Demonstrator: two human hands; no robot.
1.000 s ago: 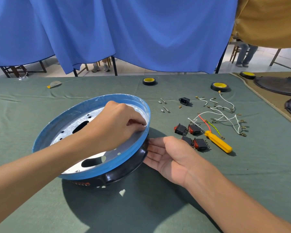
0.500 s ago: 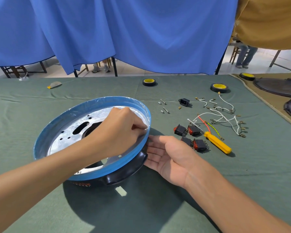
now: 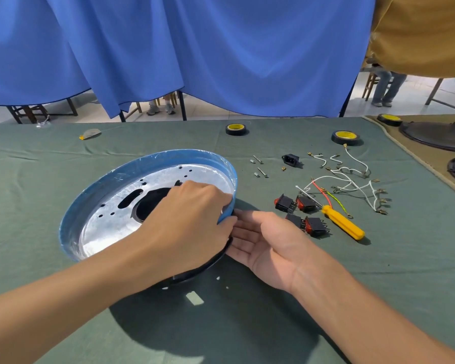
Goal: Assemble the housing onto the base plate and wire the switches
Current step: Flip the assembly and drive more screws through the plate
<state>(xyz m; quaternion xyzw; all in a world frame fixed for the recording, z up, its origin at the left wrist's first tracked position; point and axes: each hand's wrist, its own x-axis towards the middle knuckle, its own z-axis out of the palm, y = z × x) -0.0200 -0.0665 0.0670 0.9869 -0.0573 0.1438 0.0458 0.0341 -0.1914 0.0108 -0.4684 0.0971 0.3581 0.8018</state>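
Now left hand (image 3: pixel 189 222) pinches base plate (image 3: pixel 111 222) rim; right hand (image 3: pixel 271 245) flat, grip released, against housing (image 3: pixel 209 264)

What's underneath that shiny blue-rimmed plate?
A black housing sits under the plate; its edge shows at the near side, and black shows through the plate's holes. The rest of it is hidden by the plate and the left hand.

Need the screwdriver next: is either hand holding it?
No, the screwdriver lies on the cloth beside the switches, apart from the left hand and right hand.
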